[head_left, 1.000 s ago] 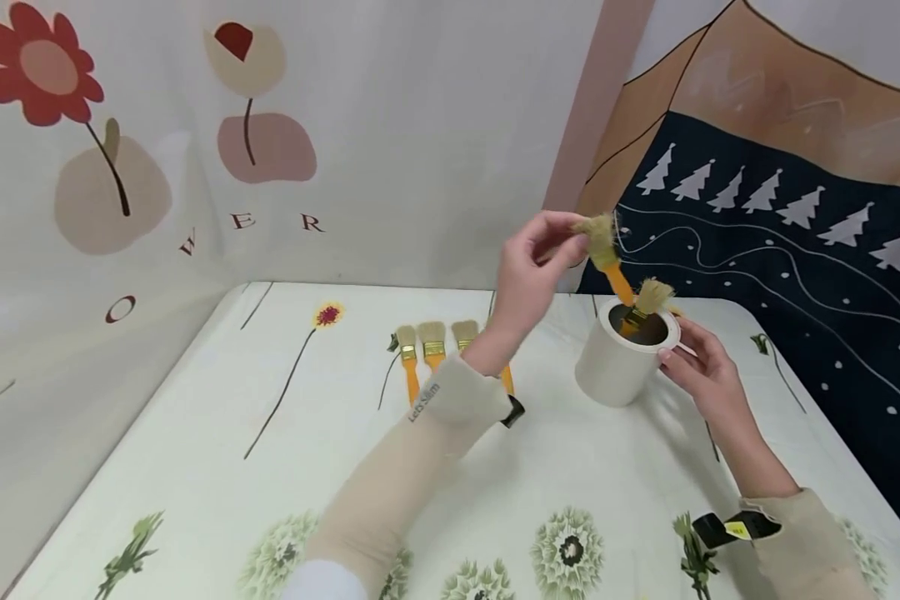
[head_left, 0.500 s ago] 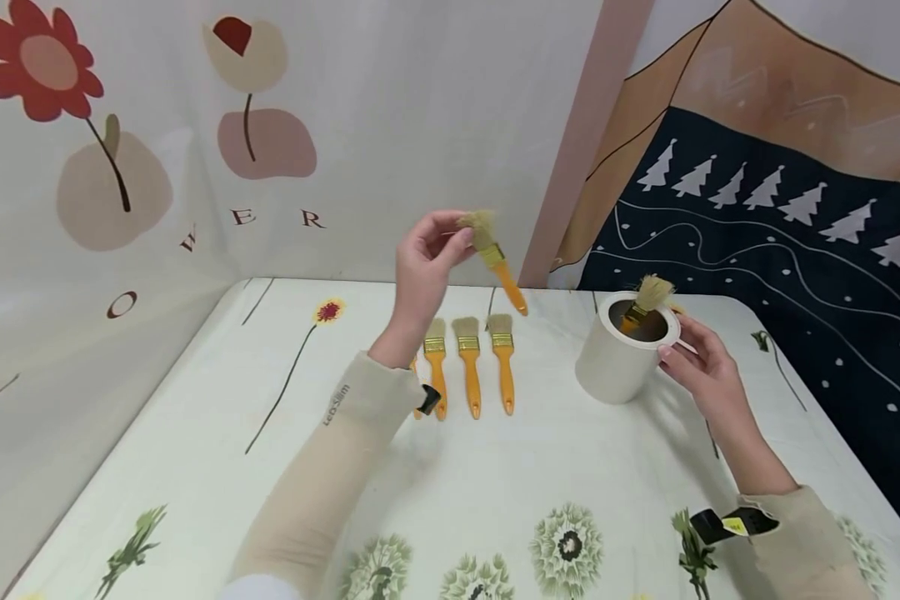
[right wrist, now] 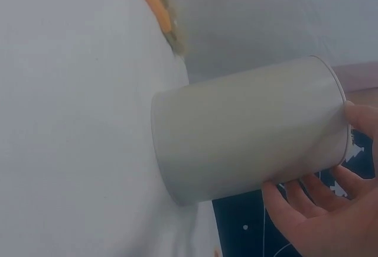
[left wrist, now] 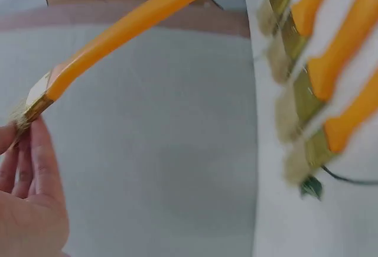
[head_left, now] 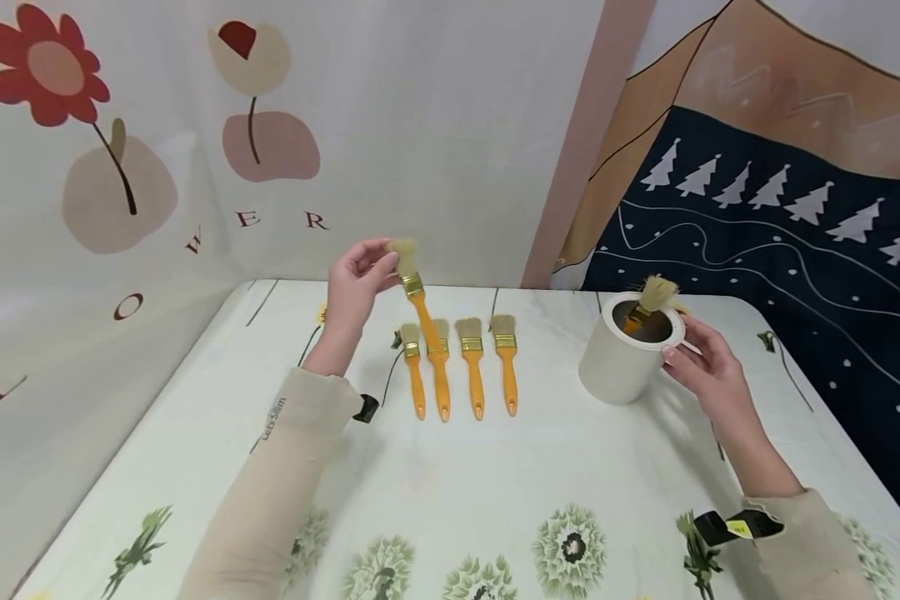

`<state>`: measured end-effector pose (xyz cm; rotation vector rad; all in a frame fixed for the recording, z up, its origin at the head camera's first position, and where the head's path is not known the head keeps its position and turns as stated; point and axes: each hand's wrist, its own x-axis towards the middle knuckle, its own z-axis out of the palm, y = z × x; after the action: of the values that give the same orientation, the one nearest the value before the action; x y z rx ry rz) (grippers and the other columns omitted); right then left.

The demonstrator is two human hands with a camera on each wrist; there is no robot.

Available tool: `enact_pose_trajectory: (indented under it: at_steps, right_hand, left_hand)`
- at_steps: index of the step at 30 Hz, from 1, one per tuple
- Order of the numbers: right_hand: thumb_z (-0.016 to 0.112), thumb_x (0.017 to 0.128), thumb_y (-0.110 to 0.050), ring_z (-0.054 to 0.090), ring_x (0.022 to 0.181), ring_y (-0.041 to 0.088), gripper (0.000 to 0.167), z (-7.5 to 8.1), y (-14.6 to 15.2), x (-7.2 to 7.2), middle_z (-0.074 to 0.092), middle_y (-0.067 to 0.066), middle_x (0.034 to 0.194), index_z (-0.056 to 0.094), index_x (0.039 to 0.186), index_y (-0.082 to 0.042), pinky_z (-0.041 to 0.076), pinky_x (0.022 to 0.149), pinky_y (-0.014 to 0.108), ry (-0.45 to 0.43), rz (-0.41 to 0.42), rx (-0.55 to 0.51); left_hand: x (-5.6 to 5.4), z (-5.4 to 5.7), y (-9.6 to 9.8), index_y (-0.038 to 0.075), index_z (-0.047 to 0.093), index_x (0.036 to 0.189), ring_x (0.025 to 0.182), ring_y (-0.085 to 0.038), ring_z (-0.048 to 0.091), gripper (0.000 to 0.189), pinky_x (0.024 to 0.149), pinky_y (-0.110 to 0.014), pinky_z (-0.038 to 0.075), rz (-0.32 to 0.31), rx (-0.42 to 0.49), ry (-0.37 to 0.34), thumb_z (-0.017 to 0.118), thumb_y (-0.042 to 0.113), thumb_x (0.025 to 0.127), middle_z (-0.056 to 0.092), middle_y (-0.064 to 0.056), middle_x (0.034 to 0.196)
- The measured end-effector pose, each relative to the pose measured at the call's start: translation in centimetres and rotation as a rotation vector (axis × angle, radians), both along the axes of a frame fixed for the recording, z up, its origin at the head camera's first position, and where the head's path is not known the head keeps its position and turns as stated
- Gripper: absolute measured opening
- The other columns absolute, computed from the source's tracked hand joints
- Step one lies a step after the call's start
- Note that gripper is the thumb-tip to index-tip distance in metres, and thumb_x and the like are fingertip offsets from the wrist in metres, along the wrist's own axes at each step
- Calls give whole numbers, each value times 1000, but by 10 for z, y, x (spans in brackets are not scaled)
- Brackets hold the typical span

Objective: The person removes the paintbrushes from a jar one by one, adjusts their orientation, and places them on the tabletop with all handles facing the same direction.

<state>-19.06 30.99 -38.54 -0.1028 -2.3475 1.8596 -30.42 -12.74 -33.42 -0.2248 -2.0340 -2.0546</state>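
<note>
My left hand (head_left: pixel 352 287) pinches a paintbrush (head_left: pixel 422 312) by its bristles, its orange handle hanging down and to the right. In the left wrist view the fingers hold the brush (left wrist: pixel 136 26) right at the metal band. Below it, several like paintbrushes (head_left: pixel 472 375) lie in a row on the table, bristles away from me; the held handle overlaps one of them. My right hand (head_left: pixel 708 367) grips a white cylindrical container (head_left: pixel 618 367) near its rim, thumb at the edge. Another paintbrush (head_left: pixel 654 298) stands bristles up inside it, most of its handle hidden.
The table (head_left: pixel 435 475) has a white cloth printed with flowers. Behind it hangs a pale curtain (head_left: pixel 435 150) with flower prints, and at the right a dark cloth (head_left: pixel 780 250) with white trees.
My left hand has carried the paintbrush left and slightly down, from over the container's mouth to above the row of brushes. My right hand has stayed on the container.
</note>
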Motion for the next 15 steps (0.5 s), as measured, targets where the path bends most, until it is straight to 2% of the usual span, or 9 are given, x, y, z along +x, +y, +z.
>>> enact_pose_trajectory:
  at_steps: [6, 10, 15]
  right_hand:
    - [63, 99, -25, 48, 114, -10, 72, 0, 0, 1, 22, 15, 165, 23, 159, -17, 51, 85, 4, -1, -3, -19]
    - [63, 99, -25, 47, 116, -9, 72, 0, 0, 0, 21, 16, 165, 23, 159, -17, 51, 85, 5, -6, -4, -10]
    - [63, 99, -25, 47, 115, -10, 72, 0, 0, 0, 21, 15, 165, 23, 159, -18, 51, 85, 5, -4, -2, -11]
  left_hand:
    - [-4, -17, -28, 3, 58, 133, 89, 1, 68, 38, 81, -16, 59, 22, -110, -170, 63, 20, 99, 65, 11, 102]
    - [-7, -31, -44, 4, 57, 136, 87, 2, 67, 41, 81, -15, 58, 41, -143, -257, 61, 23, 100, 63, 10, 104]
    - [-9, -42, -55, 4, 55, 137, 82, 3, 65, 42, 80, -14, 58, 56, -156, -366, 61, 23, 100, 64, 7, 103]
